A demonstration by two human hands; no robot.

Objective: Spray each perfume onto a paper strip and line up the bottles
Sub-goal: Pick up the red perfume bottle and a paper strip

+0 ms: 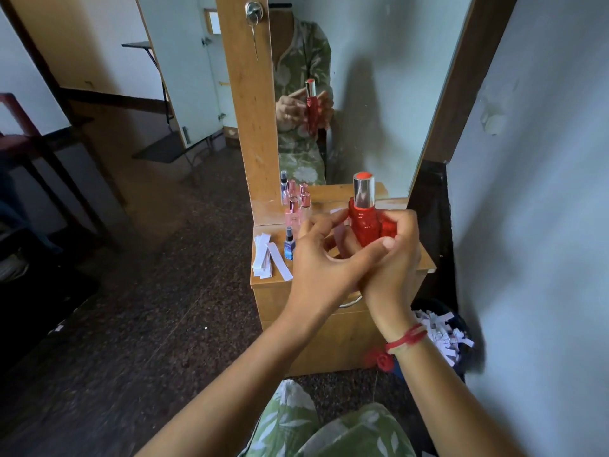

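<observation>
Red bottle (369, 225) held in the air over the wooden surface (426, 263), about 1 o'clock from frame centre. Long axis near upright: silver cap (363, 191) toward 12 o'clock, base toward 6. Cap is on.

Right hand (400, 258), red thread (407, 339) at the wrist: grip wrapped round the bottle's 3 o'clock side, fingers curled over its shoulder. Left hand (321, 258): grip pinching the bottle, thumb across the lower front, fingertips at the 9 o'clock side. Bottle base hidden behind thumb and palms.

At 9 o'clock of the hands, on the surface: small blue bottle (289, 245), upright. Pink bottles (292, 214) at its 12 o'clock, close to the mirror (379, 94); the reflections make the count hard to settle. Stack of paper strips (262, 255) at 9 o'clock of the blue bottle, one single strip (280, 266) between them.

White scrap behind the left fingertips: cannot tell whether held or lying flat.

Mirror shows bottle and both hands, blurred. Bin (463, 328) with paper scraps (436, 328) at 5 o'clock of the surface, partly covered by the right forearm
</observation>
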